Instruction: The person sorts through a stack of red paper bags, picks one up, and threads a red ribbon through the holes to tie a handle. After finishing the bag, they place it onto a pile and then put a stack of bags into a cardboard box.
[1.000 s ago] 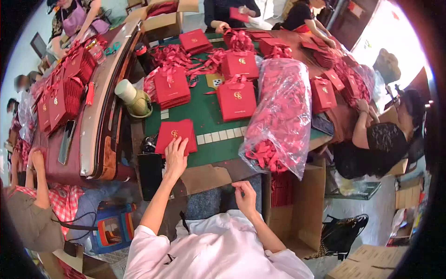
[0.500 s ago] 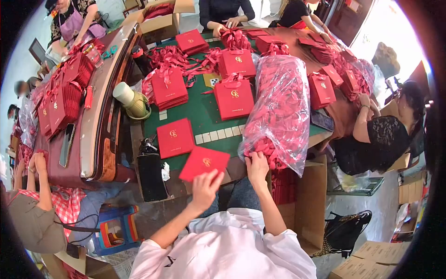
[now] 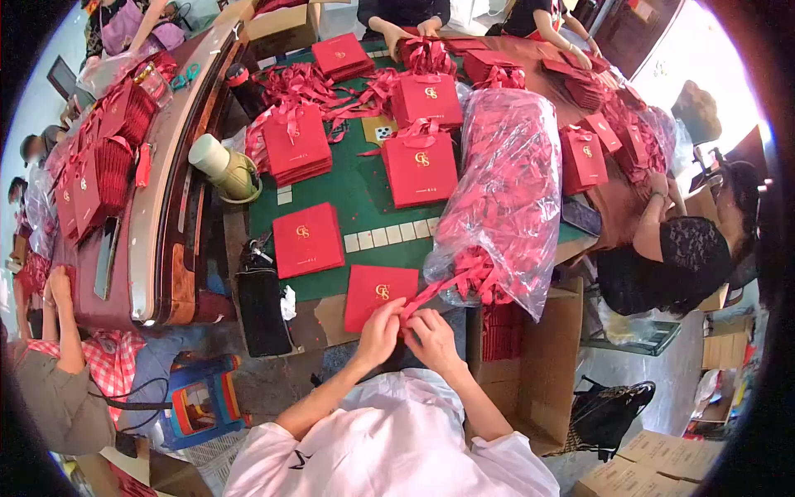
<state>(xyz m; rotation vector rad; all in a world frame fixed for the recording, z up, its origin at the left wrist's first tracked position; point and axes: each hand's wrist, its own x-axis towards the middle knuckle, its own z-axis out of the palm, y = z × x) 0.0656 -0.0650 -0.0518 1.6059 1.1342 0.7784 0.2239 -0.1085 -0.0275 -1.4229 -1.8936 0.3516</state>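
Note:
A flat red paper bag (image 3: 373, 286) with a gold logo is tilted at the table's near edge. My left hand (image 3: 381, 335) is closed on its lower right edge. Close beside it, my right hand (image 3: 431, 341) pinches a red ribbon (image 3: 426, 294) that stretches back to the loose ribbons by the plastic sack's mouth. Both hands' fingertips nearly meet, and what lies between them is partly hidden. The clear plastic sack (image 3: 505, 174), full of red ribbons, lies just beyond my right hand. Another red bag stack (image 3: 308, 240) rests to the left.
Several stacks of red bags with ribbon handles (image 3: 421, 166) stand on the green table (image 3: 356, 203). White tiles (image 3: 393, 233), a black pouch (image 3: 263, 306) and a lidded cup (image 3: 224, 170) are around. An open carton (image 3: 546, 373) sits below right. Other people work at both sides and opposite.
My right hand has come left from the sack's mouth, drawing a ribbon out to the red bag. The bag in my left hand has turned more upright and shifted slightly right.

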